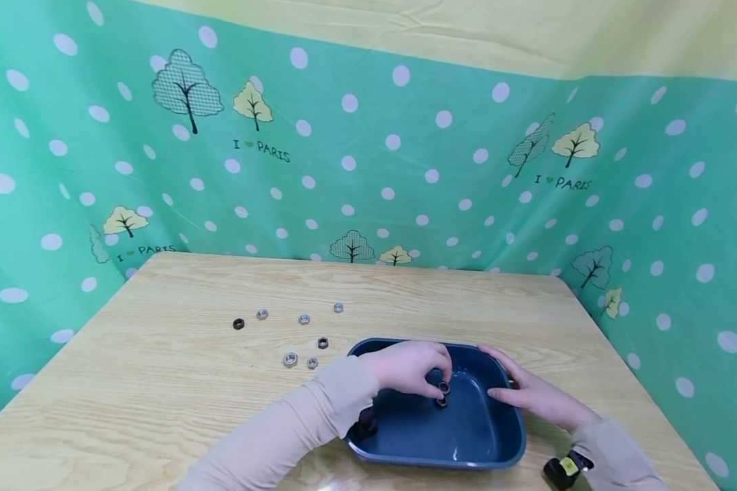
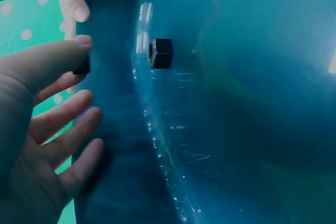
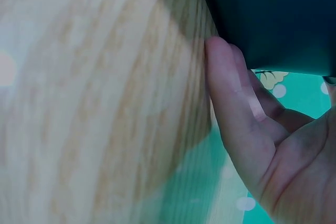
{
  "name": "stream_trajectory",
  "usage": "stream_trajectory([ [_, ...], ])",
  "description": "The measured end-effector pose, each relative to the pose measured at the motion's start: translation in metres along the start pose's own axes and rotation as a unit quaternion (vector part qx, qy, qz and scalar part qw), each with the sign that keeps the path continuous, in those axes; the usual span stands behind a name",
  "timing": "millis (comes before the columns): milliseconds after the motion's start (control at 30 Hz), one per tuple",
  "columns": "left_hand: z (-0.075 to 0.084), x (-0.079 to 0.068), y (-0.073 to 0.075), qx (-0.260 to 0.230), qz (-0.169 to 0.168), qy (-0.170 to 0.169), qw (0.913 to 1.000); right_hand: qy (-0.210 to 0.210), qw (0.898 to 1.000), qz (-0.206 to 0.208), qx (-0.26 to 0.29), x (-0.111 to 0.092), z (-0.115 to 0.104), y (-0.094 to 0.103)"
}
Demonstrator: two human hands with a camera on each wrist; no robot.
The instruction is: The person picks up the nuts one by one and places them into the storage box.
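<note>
My left hand (image 1: 410, 368) reaches into a dark blue basin (image 1: 432, 464) and pinches a dark hex nut (image 1: 444, 387) between thumb and index finger. In the left wrist view this nut (image 2: 82, 67) is mostly hidden by the fingertips, and the other fingers are spread. Another dark hex nut (image 1: 441, 402) lies on the basin's floor, just below the held one. At the basin's right side, my right hand (image 1: 537, 395) holds the wall, thumb over the rim and fingers along the outside. The right wrist view shows those fingers (image 3: 223, 72) against the outer wall.
Left of the basin, several loose nuts lie on the wooden table (image 1: 160, 382), among them a black nut (image 1: 238, 324), a dark nut (image 1: 323, 343) and a silver nut (image 1: 291, 359). A green dotted curtain (image 1: 368, 184) hangs behind the table and along its sides.
</note>
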State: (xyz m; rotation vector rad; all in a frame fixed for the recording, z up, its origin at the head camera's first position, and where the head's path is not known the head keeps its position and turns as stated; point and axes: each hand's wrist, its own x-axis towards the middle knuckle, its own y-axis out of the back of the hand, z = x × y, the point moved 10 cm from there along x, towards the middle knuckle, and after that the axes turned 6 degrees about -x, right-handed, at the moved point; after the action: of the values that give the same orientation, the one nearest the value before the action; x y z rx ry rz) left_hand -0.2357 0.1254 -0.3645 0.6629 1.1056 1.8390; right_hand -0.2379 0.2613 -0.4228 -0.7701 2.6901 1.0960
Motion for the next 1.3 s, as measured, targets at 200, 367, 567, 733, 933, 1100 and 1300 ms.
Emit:
stream_trajectory([
  [200,0.003,-0.001,-0.01,0.024,-0.039,-0.002,0.999,-0.001,1.0,-0.003,0.012,-0.001,0.0,-0.002],
  [367,0.002,-0.003,-0.013,0.04,-0.051,0.004,0.9979,-0.001,1.0,-0.003,0.014,0.0,0.001,-0.001],
  [567,-0.004,-0.002,-0.017,0.06,-0.057,0.018,0.9964,0.001,1.0,0.001,0.005,0.001,0.001,-0.001],
  [733,-0.008,-0.003,-0.019,0.085,-0.064,0.027,0.9939,-0.006,1.0,0.0,0.012,0.001,0.001,-0.001],
  [933,-0.01,-0.006,-0.019,0.102,-0.076,0.044,0.991,-0.007,1.0,0.001,0.009,0.002,0.001,0.0],
  [1100,-0.013,-0.007,-0.02,0.109,-0.085,0.06,0.9886,-0.012,1.0,0.004,0.008,0.002,0.002,0.001],
  [1300,-0.013,-0.007,-0.023,0.119,-0.085,0.059,0.9874,-0.018,1.0,0.006,0.009,0.002,0.004,0.001],
])
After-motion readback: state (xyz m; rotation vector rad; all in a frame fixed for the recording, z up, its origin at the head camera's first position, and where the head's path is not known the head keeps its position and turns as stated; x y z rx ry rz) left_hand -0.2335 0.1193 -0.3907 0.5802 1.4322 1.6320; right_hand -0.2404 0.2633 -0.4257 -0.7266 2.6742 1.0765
